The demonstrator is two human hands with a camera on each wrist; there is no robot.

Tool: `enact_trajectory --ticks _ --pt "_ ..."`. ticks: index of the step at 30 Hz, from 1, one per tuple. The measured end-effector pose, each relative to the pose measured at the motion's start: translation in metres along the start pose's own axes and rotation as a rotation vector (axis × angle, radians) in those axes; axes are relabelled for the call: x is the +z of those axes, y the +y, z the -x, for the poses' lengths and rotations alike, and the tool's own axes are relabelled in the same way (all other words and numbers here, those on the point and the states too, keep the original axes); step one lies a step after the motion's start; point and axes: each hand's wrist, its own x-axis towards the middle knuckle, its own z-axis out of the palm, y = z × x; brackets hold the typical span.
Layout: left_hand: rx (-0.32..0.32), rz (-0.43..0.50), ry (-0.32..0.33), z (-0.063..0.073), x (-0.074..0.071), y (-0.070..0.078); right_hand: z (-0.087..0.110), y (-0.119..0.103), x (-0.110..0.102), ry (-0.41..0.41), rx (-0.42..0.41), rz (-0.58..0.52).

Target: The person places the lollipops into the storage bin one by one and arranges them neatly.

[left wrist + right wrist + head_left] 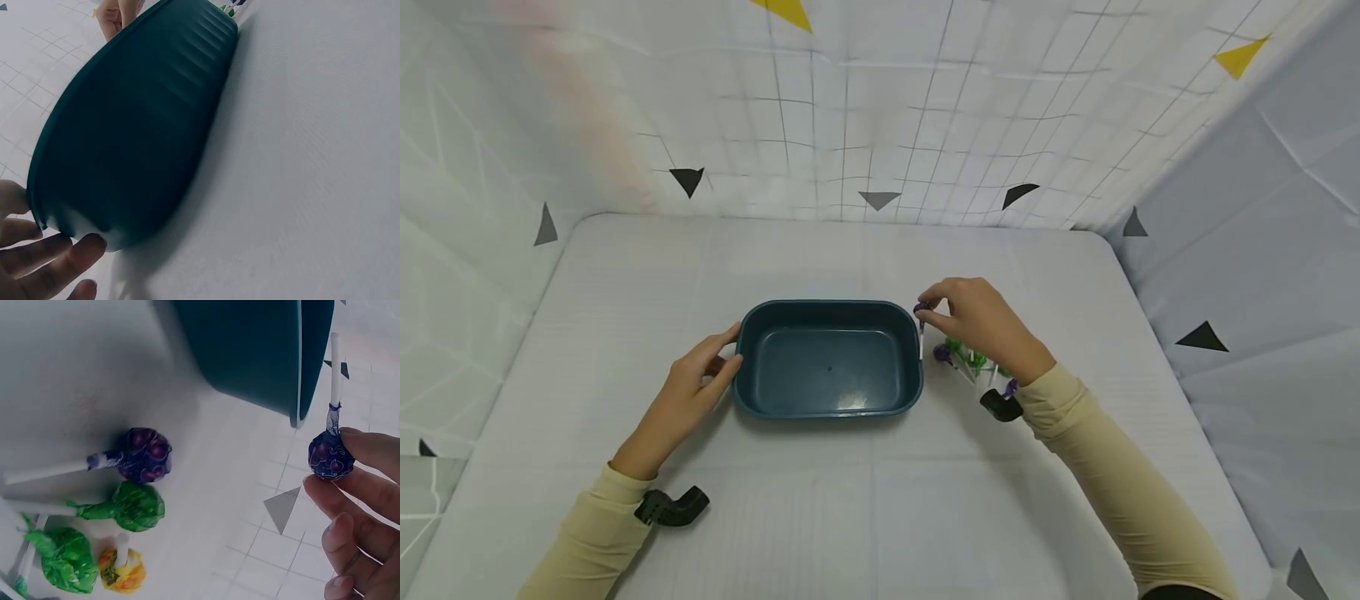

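Note:
A dark teal rectangular tub (829, 404) stands in the middle of the table, its inside bare in the head view. My left hand (688, 392) touches the tub's left end, with fingertips (94, 245) against the outer wall near the rim. In my right hand (973, 317) is a purple-wrapped lollipop (331, 455), pinched by its round head between thumb and fingers. Its white stick (335, 369) points down beside the tub's right rim in the head view. Below that hand lie another purple lollipop (145, 454), green lollipops (140, 506) and a yellow-orange one (122, 570).
The lollipops form a loose cluster right of the tub, partly covered by my right wrist in the head view. A white-covered table (872, 500) carries everything. Behind it hangs a white grid-patterned sheet (880, 125), and pale sheets (1262, 250) flank the sides.

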Motion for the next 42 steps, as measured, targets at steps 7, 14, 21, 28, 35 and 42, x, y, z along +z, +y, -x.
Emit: enact_trajectory --ticks 7,14,21,28,35,42 --pt "0.01 0.003 0.007 0.0 0.0 0.0 -0.003 -0.008 0.002 -0.006 -0.019 0.009" --pt "0.003 0.001 0.003 0.0 0.0 0.0 -0.008 -0.017 0.004 -0.015 -0.042 -0.003" --pt "-0.003 0.006 -0.003 0.0 -0.001 0.0 -0.013 -0.026 0.009 -0.03 -0.087 -0.022" --pt "-0.002 0.007 -0.006 0.0 0.0 -0.002 -0.016 -0.036 0.013 -0.041 -0.107 0.0" --pt "-0.001 0.003 -0.006 0.0 0.0 -0.002 -0.02 -0.04 0.019 -0.053 -0.123 -0.004" --pt "0.005 0.007 -0.004 0.0 -0.001 -0.002 -0.025 -0.047 0.023 -0.054 -0.145 -0.003"
